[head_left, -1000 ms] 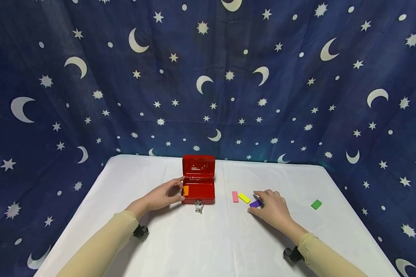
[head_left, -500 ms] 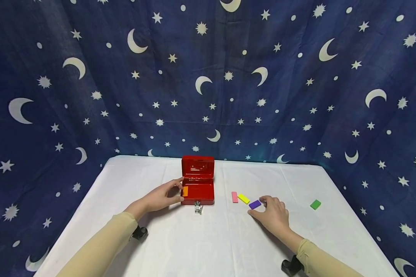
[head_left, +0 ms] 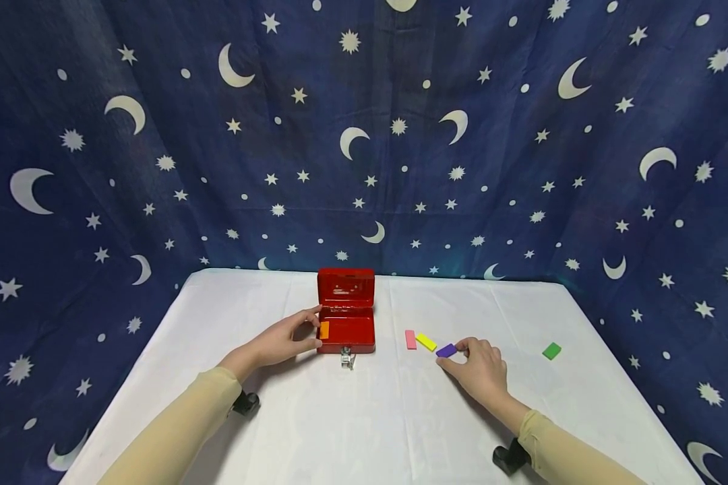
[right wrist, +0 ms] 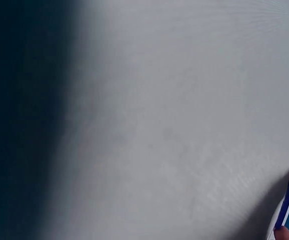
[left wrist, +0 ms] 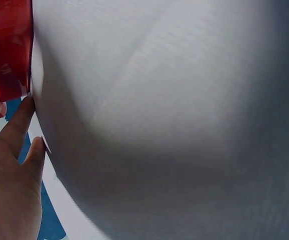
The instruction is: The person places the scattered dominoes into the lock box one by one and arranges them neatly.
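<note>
A small red metal cash box (head_left: 346, 348) stands with its lid raised in the head view, an orange block (head_left: 324, 330) at its left inside. My left hand (head_left: 279, 339) holds the box's left side, thumb near the front corner and a finger near the hinge. Other fingers of that hand touch the cloth in the left wrist view. To the right, my right hand (head_left: 482, 369) has thumb and index finger at the two ends of a flat purple block (head_left: 445, 350), which lies on the cloth. A yellow block (head_left: 426, 342) and a pink block (head_left: 410, 339) lie just left of it.
A green block (head_left: 551, 351) lies farther right on the white-covered table (head_left: 352, 424). The box's metal latch (head_left: 346, 358) hangs at its front. A dark blue curtain (head_left: 315, 148) with moons and stars stands behind the table.
My right fingers, earlier over the purple block, drew back right and uncovered it, then came against its ends. The left hand and the cash box stay put. The head view shifts slightly.
</note>
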Motion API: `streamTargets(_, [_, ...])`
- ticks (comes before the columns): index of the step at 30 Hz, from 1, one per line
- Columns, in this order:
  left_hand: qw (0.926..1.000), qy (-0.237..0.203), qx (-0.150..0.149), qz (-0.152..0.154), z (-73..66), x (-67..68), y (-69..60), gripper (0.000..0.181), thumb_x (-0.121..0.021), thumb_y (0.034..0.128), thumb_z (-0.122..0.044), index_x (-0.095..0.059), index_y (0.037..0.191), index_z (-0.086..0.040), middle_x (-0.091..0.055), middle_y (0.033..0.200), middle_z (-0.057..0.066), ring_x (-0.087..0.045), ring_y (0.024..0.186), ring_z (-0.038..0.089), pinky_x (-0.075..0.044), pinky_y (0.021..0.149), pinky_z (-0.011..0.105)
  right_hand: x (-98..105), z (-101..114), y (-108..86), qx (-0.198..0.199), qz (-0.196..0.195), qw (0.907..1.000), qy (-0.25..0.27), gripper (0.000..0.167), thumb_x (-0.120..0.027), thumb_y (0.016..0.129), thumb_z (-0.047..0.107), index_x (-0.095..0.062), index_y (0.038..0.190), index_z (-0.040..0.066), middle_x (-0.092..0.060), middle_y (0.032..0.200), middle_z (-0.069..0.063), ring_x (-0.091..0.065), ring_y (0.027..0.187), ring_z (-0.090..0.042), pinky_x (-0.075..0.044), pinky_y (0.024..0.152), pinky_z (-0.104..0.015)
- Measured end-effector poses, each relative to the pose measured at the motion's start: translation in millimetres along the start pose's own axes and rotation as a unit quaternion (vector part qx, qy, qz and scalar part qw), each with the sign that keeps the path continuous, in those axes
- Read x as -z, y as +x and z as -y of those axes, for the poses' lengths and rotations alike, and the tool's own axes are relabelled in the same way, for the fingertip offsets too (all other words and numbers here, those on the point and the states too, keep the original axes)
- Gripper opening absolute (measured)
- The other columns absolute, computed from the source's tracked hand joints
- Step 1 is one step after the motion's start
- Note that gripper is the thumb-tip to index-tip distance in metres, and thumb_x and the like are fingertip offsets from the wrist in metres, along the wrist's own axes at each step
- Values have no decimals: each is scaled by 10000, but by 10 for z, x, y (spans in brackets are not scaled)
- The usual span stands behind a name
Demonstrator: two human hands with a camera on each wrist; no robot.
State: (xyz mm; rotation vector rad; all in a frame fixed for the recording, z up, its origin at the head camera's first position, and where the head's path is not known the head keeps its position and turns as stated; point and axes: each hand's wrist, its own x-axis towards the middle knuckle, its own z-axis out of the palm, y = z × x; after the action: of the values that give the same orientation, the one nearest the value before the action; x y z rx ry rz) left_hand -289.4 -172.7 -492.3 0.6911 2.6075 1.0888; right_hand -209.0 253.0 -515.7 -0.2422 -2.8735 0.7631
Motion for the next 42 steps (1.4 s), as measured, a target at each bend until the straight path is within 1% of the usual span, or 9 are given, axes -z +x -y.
streamTargets(3, [10000,11,9,30,-6,5,1,344,-712,938,-467,-559,1163,-256,-308,1643,-124,-292,1510,209,-244,1196,565,18,-1,-5,19,22,10000,13,564,-833,804,451,-653,1134,31,-573,963,-83,-474,946,-309,-358,772,-461])
streamTargets(7, [10000,-46,43,65,-20,9,-2,350,-718,937,-455,-563,1170,-245,-310,1644,-120,-294,1508,208,-240,1198,560,37,-32,-9,78,14,10000,46,554,-825,817,427,-671,1182,41,-609,1036,-109,-488,991,-325,-373,813,-492])
streamTargets(10, [9999,-79,18,72,-26,10,-4,344,-718,941,-441,-562,1170,-236,-312,1650,-91,-296,1510,234,-241,1193,578,54,-63,-7,128,22,9999,58,555,-818,825,410,-681,1234,62,-618,1061,-120,-492,1010,-339,-374,830,-513])
streamTargets(14, [10000,-67,-14,70,-31,15,-6,362,-716,939,-455,-559,1174,-229,-307,1654,-73,-289,1514,249,-239,1189,593,85,-94,11,139,80,9998,83,582,-817,822,397,-672,1288,79,-615,1032,-100,-485,983,-329,-364,813,-506])
streamTargets(16, [10000,-55,26,71,-28,18,-1,376,-720,933,-468,-559,1180,-233,-305,1652,-91,-286,1515,232,-237,1192,584,99,-108,29,148,110,9998,102,593,-817,822,398,-667,1298,79,-621,1027,-85,-484,978,-318,-357,803,-493])
streamTargets(24, [10000,-47,62,60,0,16,3,374,-722,934,-469,-563,1177,-234,-309,1646,-112,-282,1516,217,-238,1196,570,104,-169,64,280,175,9993,148,540,-824,824,391,-691,1261,102,-627,989,-51,-487,992,-304,-333,811,-488])
streamTargets(31, [9998,-123,130,93,0,2,0,342,-727,939,-432,-557,1167,-242,-301,1650,-107,-284,1516,217,-233,1196,579,87,-194,63,292,192,9993,153,508,-819,832,386,-702,1247,119,-623,991,-45,-491,1008,-305,-330,809,-478])
streamTargets(37, [9999,-104,124,62,-14,2,-1,351,-725,937,-442,-555,1171,-244,-305,1650,-102,-289,1514,227,-241,1190,588,91,-198,65,315,212,9991,190,509,-815,843,381,-700,1264,119,-640,1035,-66,-500,1036,-318,-339,813,-483])
streamTargets(42, [9998,-91,170,58,-19,2,0,333,-727,936,-441,-549,1162,-274,-304,1645,-128,-290,1511,203,-240,1196,569,100,-194,62,320,248,9989,218,500,-808,856,379,-704,1265,111,-659,1094,-99,-505,1070,-336,-349,830,-504])
